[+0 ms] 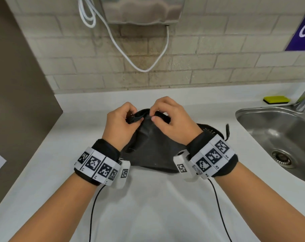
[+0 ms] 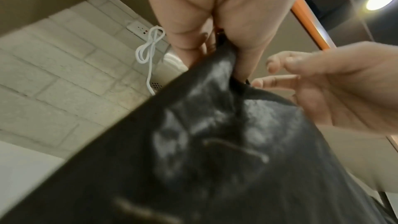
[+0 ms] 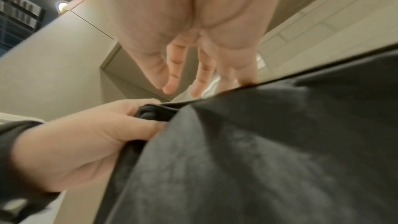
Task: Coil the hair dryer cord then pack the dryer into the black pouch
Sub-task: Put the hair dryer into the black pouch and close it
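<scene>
Black pouch (image 1: 148, 147) lies centre frame on the white bench (image 1: 157, 206), long axis running from bottom up to its mouth. Left hand (image 1: 121, 122) fingers clamp the bunched rim; right hand (image 1: 172, 117) pinches the rim just beside it. Fabric looks soft, floppy, light; best held at the rim. Dryer partly hidden behind the right wrist

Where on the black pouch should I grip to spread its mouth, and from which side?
Grip the gathered rim at the far end of the black pouch, coming from above. The left hand already pinches the bunched left edge; the right hand pinches fabric just right of it. The cloth is limp and lies flat on the counter, so only that raised hem gives fingers purchase, I think.
</scene>
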Demonstrator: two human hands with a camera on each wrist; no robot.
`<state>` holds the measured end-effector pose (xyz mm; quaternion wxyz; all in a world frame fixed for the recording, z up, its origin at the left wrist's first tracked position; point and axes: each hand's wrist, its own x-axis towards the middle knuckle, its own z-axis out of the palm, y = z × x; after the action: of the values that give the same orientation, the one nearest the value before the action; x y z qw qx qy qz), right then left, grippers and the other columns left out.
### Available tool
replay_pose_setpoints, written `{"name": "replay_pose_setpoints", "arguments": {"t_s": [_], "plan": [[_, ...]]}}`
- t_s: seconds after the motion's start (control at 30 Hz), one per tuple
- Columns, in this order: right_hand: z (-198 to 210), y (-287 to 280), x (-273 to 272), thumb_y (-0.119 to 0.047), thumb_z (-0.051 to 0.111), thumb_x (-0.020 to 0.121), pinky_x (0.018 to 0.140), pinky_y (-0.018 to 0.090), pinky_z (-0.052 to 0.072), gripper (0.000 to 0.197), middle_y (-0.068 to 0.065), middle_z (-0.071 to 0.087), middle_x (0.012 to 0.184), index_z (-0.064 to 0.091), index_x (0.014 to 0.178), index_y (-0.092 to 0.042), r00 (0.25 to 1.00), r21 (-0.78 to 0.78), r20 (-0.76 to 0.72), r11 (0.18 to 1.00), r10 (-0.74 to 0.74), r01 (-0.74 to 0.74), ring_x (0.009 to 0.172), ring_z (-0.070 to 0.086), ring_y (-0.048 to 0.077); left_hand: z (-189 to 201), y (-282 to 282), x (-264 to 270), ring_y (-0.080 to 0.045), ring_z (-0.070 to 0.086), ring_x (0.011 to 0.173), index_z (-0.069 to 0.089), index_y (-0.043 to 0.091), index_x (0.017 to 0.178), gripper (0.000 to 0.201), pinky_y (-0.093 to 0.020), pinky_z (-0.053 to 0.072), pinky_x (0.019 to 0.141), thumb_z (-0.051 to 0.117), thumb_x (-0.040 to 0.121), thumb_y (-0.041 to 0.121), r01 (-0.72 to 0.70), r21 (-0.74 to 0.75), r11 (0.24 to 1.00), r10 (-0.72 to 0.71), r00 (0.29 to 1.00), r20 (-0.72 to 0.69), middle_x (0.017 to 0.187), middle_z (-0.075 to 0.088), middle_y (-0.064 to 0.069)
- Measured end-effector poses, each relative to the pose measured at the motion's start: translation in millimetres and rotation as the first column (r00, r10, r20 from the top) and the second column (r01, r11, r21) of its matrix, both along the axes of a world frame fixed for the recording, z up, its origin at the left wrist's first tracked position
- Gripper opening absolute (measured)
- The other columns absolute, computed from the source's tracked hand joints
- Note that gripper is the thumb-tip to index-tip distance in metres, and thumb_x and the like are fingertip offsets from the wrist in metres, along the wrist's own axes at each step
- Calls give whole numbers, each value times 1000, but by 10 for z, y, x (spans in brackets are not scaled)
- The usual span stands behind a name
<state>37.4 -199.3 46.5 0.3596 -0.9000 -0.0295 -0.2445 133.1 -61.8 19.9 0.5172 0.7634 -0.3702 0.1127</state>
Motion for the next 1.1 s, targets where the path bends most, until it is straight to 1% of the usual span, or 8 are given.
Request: {"name": "replay_pose_setpoints", "arguments": {"t_s": [0.17, 0.27, 0.37, 0.47, 0.63, 0.77, 0.97, 1.1], "plan": [[-59, 167, 89, -30, 60, 85, 71, 11, 34, 24, -1, 46, 95, 63, 81, -7, 991, 27, -83, 994, -100, 103, 83, 46, 12, 6, -61, -88, 1, 47, 59, 56, 9, 74, 17, -4, 38, 60, 65, 72, -5, -35, 103, 994, 23, 993, 115, 63, 48, 16], [-100, 182, 121, -28, 62, 84, 77, 18, 34, 21, -2, 43, 95, 59, 73, -10, 985, 41, -113, 990, -129, 134, 91, 46, 17, -8, -51, -110, -1, 50, 62, 62, 5, 82, 15, -1, 38, 64, 65, 71, -4, -16, 149, 989, -7, 988, 153, 70, 55, 13], [-121, 140, 132, -21, 58, 87, 84, 21, 33, 16, -3, 42, 97, 53, 72, -16, 981, 79, -148, 987, -126, 138, 102, 48, 23, -78, 25, -99, -12, 63, 79, 67, 15, 94, 23, -13, 49, 76, 68, 74, 4, 95, 102, 990, -99, 994, 34, 85, 64, 9], [-125, 119, 126, -18, 57, 88, 84, 20, 32, 24, -5, 42, 94, 50, 66, -24, 980, 109, -157, 985, -119, 137, 104, 48, 24, -139, 86, -112, -9, 65, 87, 66, 30, 94, 30, -21, 52, 82, 67, 79, 4, 139, -60, 988, -147, 980, -137, 93, 66, 13], [-169, 177, 126, -29, 63, 83, 73, 15, 34, 27, -6, 41, 88, 54, 66, -10, 978, 108, -119, 977, -169, 182, 94, 45, 17, -180, 41, -167, -1, 61, 79, 69, 21, 100, 25, -10, 49, 73, 70, 77, 10, 67, -104, 992, -66, 998, 20, 83, 64, 11], [-165, 201, 138, -30, 62, 84, 78, 21, 33, 30, -3, 41, 93, 57, 67, -6, 971, 110, -137, 972, -195, 210, 97, 44, 17, -213, -14, -165, 10, 55, 73, 73, 9, 95, 19, -2, 42, 70, 70, 76, 8, 26, -66, 997, -18, 993, 121, 81, 63, 2], [-196, 118, 147, -8, 48, 89, 66, 4, 33, 22, 3, 44, 98, 64, 83, 7, 981, -3, -90, 985, -171, 172, 88, 46, 18, -229, -11, -161, -4, 53, 77, 72, 7, 100, 25, -1, 42, 74, 68, 76, 12, 26, 20, 999, -30, 973, 229, 86, 68, -8], [-183, 126, 128, -13, 49, 90, 75, 22, 32, 13, 7, 48, 91, 53, 80, -5, 982, -56, -115, 988, -150, 144, 87, 44, 21, -202, 5, -155, -14, 65, 71, 70, 2, 98, 31, -19, 52, 69, 55, 83, 24, -18, 156, 988, -42, 926, 375, 84, 71, -13]]}}
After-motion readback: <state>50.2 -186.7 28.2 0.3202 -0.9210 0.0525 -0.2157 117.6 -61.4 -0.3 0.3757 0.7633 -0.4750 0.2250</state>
